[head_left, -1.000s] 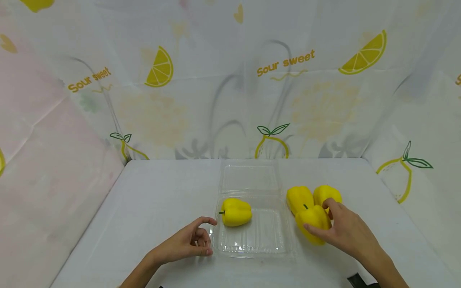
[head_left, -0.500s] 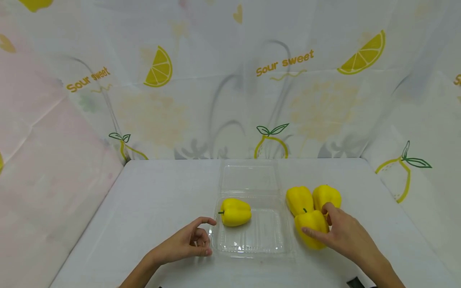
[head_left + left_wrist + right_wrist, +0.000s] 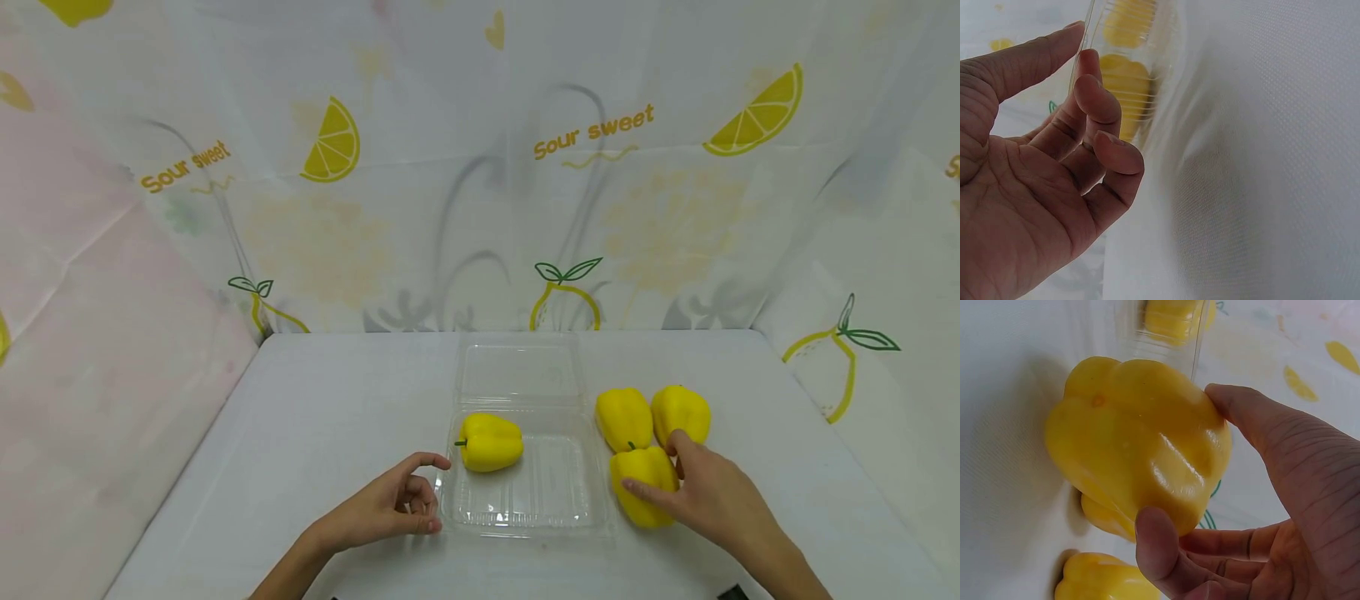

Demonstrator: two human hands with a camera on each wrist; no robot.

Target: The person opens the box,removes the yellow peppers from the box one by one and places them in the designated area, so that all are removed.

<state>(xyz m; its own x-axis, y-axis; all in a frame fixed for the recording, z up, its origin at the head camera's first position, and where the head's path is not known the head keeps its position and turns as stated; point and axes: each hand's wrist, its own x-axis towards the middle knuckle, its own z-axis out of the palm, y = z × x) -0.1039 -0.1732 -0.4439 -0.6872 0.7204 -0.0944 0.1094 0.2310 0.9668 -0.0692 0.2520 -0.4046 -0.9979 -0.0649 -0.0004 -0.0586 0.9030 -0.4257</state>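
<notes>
A clear plastic container [image 3: 558,483] lies with its lid laid back, and one yellow bell pepper [image 3: 491,443] rests on its side in the base's upper left. At the container's left edge is the left hand [image 3: 382,504], index finger and thumb at the rim; the left wrist view shows its other fingers loosely curled [image 3: 1041,169], holding nothing. Right of the container, the right hand [image 3: 720,500] grips a second yellow pepper [image 3: 643,492] between thumb and fingers. That pepper [image 3: 1135,437] fills the middle of the right wrist view, its stemless end facing the camera.
Behind the gripped pepper stand two more yellow peppers, one at left [image 3: 624,419] and one at right [image 3: 681,412]. A white cloth [image 3: 345,392] covers the table, with lemon-printed curtains at the back and both sides. A dark object shows at the front edge [image 3: 732,592].
The right hand and its pepper have shifted slightly toward the front and left, away from the two peppers behind, and the pepper has turned a little. The left hand has stayed put.
</notes>
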